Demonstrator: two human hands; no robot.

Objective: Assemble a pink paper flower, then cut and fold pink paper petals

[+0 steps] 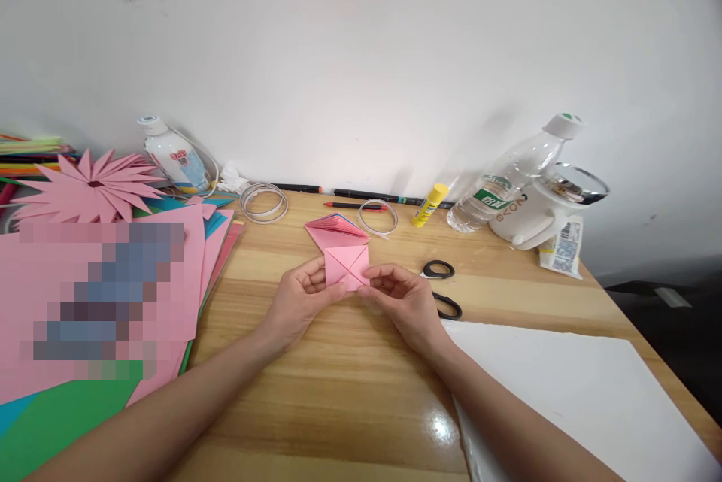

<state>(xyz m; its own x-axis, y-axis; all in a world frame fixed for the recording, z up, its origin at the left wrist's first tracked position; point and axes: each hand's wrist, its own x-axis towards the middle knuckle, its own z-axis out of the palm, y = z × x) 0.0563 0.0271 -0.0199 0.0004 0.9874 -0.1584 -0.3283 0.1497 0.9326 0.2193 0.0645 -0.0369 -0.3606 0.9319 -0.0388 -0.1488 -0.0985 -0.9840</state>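
A small pink paper square (346,262) with crossing diagonal lines is held up over the wooden table. My left hand (301,294) grips its left and lower edge, thumb on the front face. My right hand (403,301) pinches the lower right corner between thumb and fingers. Just behind the square lies a stack of folded pink paper (337,226), with a blue edge showing among the layers; the square hides part of it. Black-handled scissors (445,307) rest right of my right hand, their blades mostly hidden behind it.
Coloured paper sheets (163,301) and a pink paper star (93,185) cover the left. Along the wall stand a spray can (177,159), tape rolls (264,204), pens (366,196), a yellow glue stick (430,205), a water bottle (502,181) and a mug (524,215). A white board (564,392) lies front right.
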